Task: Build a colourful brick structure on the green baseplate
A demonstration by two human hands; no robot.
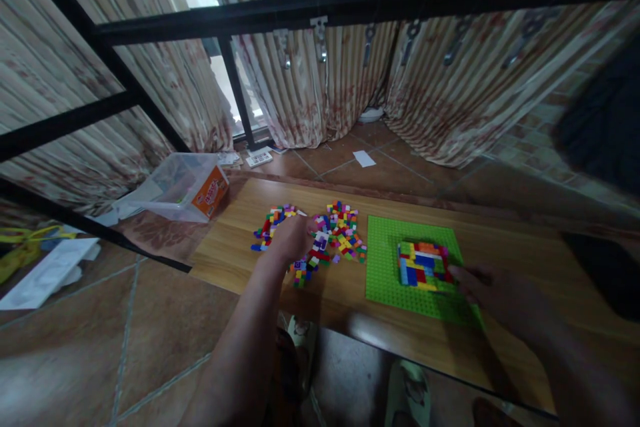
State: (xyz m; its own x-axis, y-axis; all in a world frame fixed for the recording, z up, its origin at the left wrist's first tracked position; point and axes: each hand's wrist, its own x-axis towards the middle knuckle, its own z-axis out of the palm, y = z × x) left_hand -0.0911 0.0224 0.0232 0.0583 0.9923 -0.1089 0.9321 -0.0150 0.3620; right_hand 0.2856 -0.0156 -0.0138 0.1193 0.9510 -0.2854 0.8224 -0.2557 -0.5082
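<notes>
My left hand [293, 239] reaches over a loose pile of small toy building bricks [345, 223]. Its fingers are drawn together among the bricks, and anything between them is hidden. To the right lies a green studded baseplate [385, 273]. A low, roughly rectangular build of multicoloured bricks [419, 264] sits on it. At the right edge of this build is my right hand [475, 285], fingers bent and close together, with the tips against or just beside the bricks. Whether a small brick is between those fingertips cannot be made out.
The long wooden board [230, 233] bears the bricks and baseplate. Beyond its left end stands a clear plastic box [175, 187] with an orange label. A dark flat object [605, 273] lies at the right. A black metal frame [350, 10] crosses above, before curtains [320, 93].
</notes>
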